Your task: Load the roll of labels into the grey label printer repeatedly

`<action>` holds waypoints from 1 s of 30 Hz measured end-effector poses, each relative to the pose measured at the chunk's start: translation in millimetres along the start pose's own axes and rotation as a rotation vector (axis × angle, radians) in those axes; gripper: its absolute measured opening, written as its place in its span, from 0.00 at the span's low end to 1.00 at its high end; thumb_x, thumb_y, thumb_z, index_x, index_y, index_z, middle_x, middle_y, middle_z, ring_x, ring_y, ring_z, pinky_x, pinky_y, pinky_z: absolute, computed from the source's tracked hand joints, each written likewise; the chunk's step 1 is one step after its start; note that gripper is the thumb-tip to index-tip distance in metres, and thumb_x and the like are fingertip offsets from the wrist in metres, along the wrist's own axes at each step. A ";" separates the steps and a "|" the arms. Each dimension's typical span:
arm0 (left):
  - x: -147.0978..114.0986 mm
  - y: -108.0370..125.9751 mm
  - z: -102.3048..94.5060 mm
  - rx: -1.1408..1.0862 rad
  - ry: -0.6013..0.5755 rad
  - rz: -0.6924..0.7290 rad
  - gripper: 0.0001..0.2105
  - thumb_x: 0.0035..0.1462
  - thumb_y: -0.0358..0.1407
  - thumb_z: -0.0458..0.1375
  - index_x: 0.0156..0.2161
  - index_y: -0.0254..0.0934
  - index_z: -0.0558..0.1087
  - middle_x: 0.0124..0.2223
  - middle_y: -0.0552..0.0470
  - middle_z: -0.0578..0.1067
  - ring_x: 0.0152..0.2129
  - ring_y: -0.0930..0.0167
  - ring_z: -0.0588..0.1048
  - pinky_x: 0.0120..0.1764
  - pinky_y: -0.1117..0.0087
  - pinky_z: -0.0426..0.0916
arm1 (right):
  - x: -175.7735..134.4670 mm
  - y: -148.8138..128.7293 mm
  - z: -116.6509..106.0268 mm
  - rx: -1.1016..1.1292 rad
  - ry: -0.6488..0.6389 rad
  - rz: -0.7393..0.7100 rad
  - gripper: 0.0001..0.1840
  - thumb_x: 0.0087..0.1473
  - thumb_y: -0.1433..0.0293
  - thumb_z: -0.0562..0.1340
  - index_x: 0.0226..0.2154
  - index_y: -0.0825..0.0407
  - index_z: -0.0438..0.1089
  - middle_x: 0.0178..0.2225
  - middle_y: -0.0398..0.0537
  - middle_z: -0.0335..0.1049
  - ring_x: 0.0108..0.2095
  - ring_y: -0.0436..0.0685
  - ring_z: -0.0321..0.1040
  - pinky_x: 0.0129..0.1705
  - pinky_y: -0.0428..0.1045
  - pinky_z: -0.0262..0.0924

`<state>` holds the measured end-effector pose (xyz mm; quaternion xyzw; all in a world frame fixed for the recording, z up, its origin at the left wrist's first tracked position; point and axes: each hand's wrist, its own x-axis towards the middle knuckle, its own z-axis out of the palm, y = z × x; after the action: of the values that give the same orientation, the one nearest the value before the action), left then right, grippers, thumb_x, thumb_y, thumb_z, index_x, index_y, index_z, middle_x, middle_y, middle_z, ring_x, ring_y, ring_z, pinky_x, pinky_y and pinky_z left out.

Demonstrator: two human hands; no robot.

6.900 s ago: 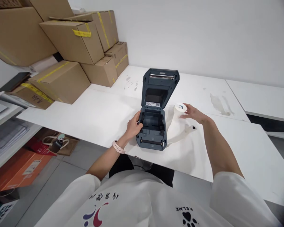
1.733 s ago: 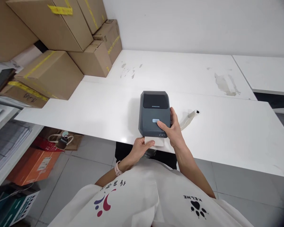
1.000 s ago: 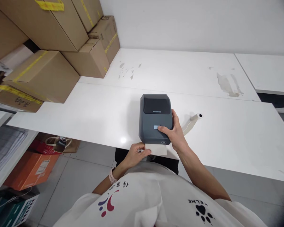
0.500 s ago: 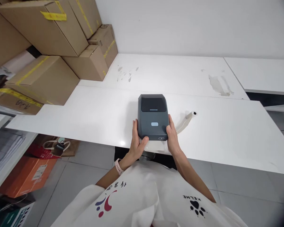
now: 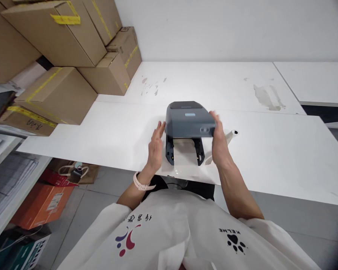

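A dark grey label printer stands at the table's front edge with its lid (image 5: 186, 118) raised at the front. Under the lid the black base (image 5: 169, 152) shows, and a strip of white label paper (image 5: 185, 157) runs out of it toward the edge. My right hand (image 5: 220, 144) grips the right side of the lid, its fingers slightly blurred. My left hand (image 5: 156, 148) is open, fingers stretched and close together, with the fingertips at the lid's left side; whether they touch it I cannot tell. Behind my right hand lies a curled white strip with a small roll (image 5: 234, 133).
Taped cardboard boxes (image 5: 56, 97) are stacked at the left end of the white table (image 5: 115, 138), against the wall. An orange box (image 5: 45, 204) stands on the floor below, beside a white shelf (image 5: 36, 165) with papers.
The printer's lid has swung up from closed, uncovering the base and paper. My right hand has risen with it; my left hand has turned, its thumb no longer on the front.
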<state>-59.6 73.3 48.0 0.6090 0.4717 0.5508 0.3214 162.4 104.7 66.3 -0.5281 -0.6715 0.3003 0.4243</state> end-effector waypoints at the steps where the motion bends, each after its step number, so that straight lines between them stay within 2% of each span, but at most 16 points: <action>1: 11.5 0.6 -2.0 -0.030 0.022 -0.021 0.31 0.71 0.57 0.38 0.70 0.49 0.62 0.74 0.50 0.63 0.73 0.61 0.57 0.74 0.52 0.51 | 13.4 -11.3 -3.5 -0.005 0.065 -0.008 0.39 0.67 0.39 0.36 0.74 0.31 0.42 0.78 0.38 0.35 0.79 0.68 0.22 0.74 0.77 0.32; 3: 29.1 -2.9 -4.1 -0.034 0.024 -0.099 0.29 0.70 0.55 0.48 0.70 0.47 0.62 0.73 0.48 0.65 0.72 0.60 0.61 0.72 0.53 0.56 | 41.7 -30.9 -6.8 -0.005 0.188 -0.041 0.40 0.67 0.38 0.36 0.72 0.33 0.48 0.78 0.38 0.36 0.79 0.67 0.21 0.75 0.76 0.28; 6: 38.1 -18.8 -1.9 0.067 -0.070 -0.298 0.34 0.65 0.50 0.58 0.72 0.46 0.57 0.75 0.45 0.60 0.73 0.56 0.58 0.70 0.51 0.59 | 88.5 -45.0 -5.7 -0.003 0.252 -0.102 0.41 0.66 0.37 0.36 0.70 0.38 0.51 0.76 0.43 0.44 0.78 0.65 0.28 0.76 0.72 0.31; 9: 34.6 -36.6 3.9 0.137 -0.173 -0.459 0.40 0.61 0.48 0.61 0.74 0.42 0.53 0.76 0.40 0.57 0.72 0.51 0.58 0.66 0.49 0.63 | 139.1 -41.2 -4.5 -0.006 0.232 -0.126 0.42 0.66 0.37 0.35 0.69 0.42 0.52 0.72 0.48 0.53 0.75 0.66 0.43 0.75 0.70 0.40; 12: 32.5 -42.6 8.5 0.118 -0.218 -0.482 0.35 0.61 0.42 0.58 0.72 0.42 0.57 0.72 0.42 0.65 0.66 0.54 0.68 0.59 0.55 0.71 | 176.0 -33.1 -5.9 -0.040 0.158 -0.147 0.44 0.65 0.36 0.30 0.68 0.42 0.52 0.68 0.50 0.60 0.72 0.64 0.52 0.72 0.68 0.49; 13: 33.1 -41.5 9.5 0.118 -0.214 -0.472 0.33 0.61 0.39 0.56 0.70 0.42 0.60 0.70 0.43 0.68 0.63 0.55 0.71 0.57 0.56 0.72 | 180.6 -31.8 -6.7 -0.060 0.148 -0.160 0.44 0.65 0.37 0.30 0.68 0.41 0.52 0.68 0.50 0.60 0.71 0.63 0.53 0.72 0.67 0.50; 15: 35.9 -36.0 10.8 0.145 -0.195 -0.449 0.30 0.59 0.34 0.53 0.67 0.41 0.65 0.66 0.44 0.73 0.58 0.57 0.75 0.54 0.58 0.73 | 174.9 -31.7 -8.4 -0.122 0.219 -0.234 0.40 0.67 0.38 0.35 0.69 0.41 0.51 0.69 0.50 0.58 0.72 0.63 0.50 0.72 0.67 0.50; 17: 39.4 -28.8 12.1 0.217 -0.186 -0.442 0.29 0.57 0.31 0.52 0.65 0.40 0.68 0.61 0.44 0.77 0.54 0.56 0.77 0.53 0.57 0.73 | 152.1 -32.4 -9.5 -0.205 0.334 -0.375 0.36 0.69 0.42 0.43 0.69 0.43 0.53 0.69 0.53 0.57 0.73 0.65 0.49 0.72 0.68 0.49; 18: 41.0 -25.5 12.9 0.268 -0.185 -0.446 0.29 0.57 0.30 0.51 0.65 0.39 0.68 0.58 0.44 0.79 0.52 0.56 0.78 0.52 0.56 0.73 | 137.5 -32.0 -9.5 -0.249 0.335 -0.443 0.33 0.70 0.46 0.46 0.67 0.45 0.57 0.67 0.54 0.60 0.72 0.67 0.52 0.71 0.68 0.51; 19: 42.3 -22.6 13.9 0.324 -0.186 -0.450 0.30 0.56 0.30 0.51 0.65 0.39 0.69 0.56 0.44 0.80 0.50 0.55 0.79 0.52 0.55 0.73 | 122.9 -30.8 -8.8 -0.295 0.264 -0.489 0.29 0.70 0.50 0.49 0.64 0.46 0.61 0.64 0.55 0.65 0.69 0.68 0.58 0.70 0.68 0.54; 20: 43.3 -20.4 15.1 0.380 -0.185 -0.453 0.30 0.55 0.29 0.51 0.64 0.38 0.69 0.53 0.44 0.81 0.48 0.55 0.79 0.52 0.55 0.73 | 109.8 -28.8 -7.4 -0.348 0.119 -0.502 0.26 0.69 0.54 0.52 0.62 0.47 0.65 0.60 0.56 0.69 0.65 0.69 0.63 0.67 0.67 0.59; 21: 44.0 -19.0 16.4 0.428 -0.181 -0.453 0.30 0.55 0.28 0.50 0.64 0.38 0.69 0.52 0.44 0.82 0.47 0.54 0.79 0.51 0.55 0.73 | 99.6 -26.3 -4.9 -0.413 -0.080 -0.480 0.24 0.67 0.58 0.55 0.62 0.48 0.66 0.58 0.56 0.72 0.62 0.69 0.67 0.63 0.66 0.63; 23: 44.3 -17.9 18.8 0.490 -0.176 -0.439 0.30 0.55 0.28 0.50 0.64 0.36 0.68 0.51 0.43 0.81 0.47 0.53 0.79 0.51 0.54 0.72 | 89.6 -21.5 3.6 -0.588 -0.486 -0.352 0.31 0.62 0.64 0.60 0.67 0.49 0.61 0.58 0.59 0.74 0.59 0.72 0.70 0.57 0.65 0.68; 25: 43.7 -18.3 20.7 0.517 -0.172 -0.425 0.30 0.55 0.28 0.49 0.64 0.35 0.68 0.50 0.41 0.81 0.46 0.52 0.79 0.51 0.54 0.72 | 91.8 -19.0 16.8 -0.760 -0.750 -0.232 0.45 0.57 0.66 0.65 0.73 0.52 0.51 0.61 0.65 0.70 0.60 0.77 0.69 0.56 0.66 0.67; 27: 42.9 -18.9 21.6 0.519 -0.173 -0.431 0.30 0.56 0.28 0.49 0.65 0.35 0.67 0.47 0.41 0.81 0.43 0.52 0.79 0.48 0.54 0.73 | 99.8 -19.5 31.7 -0.861 -0.863 -0.210 0.55 0.53 0.68 0.67 0.76 0.53 0.42 0.63 0.69 0.67 0.62 0.80 0.66 0.58 0.67 0.64; 30: 42.1 -18.5 21.9 0.507 -0.172 -0.465 0.28 0.57 0.29 0.49 0.64 0.35 0.68 0.44 0.41 0.81 0.41 0.52 0.79 0.46 0.54 0.73 | 109.3 -23.6 44.8 -0.857 -0.907 -0.258 0.62 0.48 0.71 0.69 0.77 0.54 0.36 0.66 0.70 0.64 0.64 0.80 0.64 0.60 0.68 0.63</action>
<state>-44.5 121.7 42.5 0.5900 0.6906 0.2749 0.3153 102.9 205.8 93.4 -0.3860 -0.9033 0.1452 -0.1183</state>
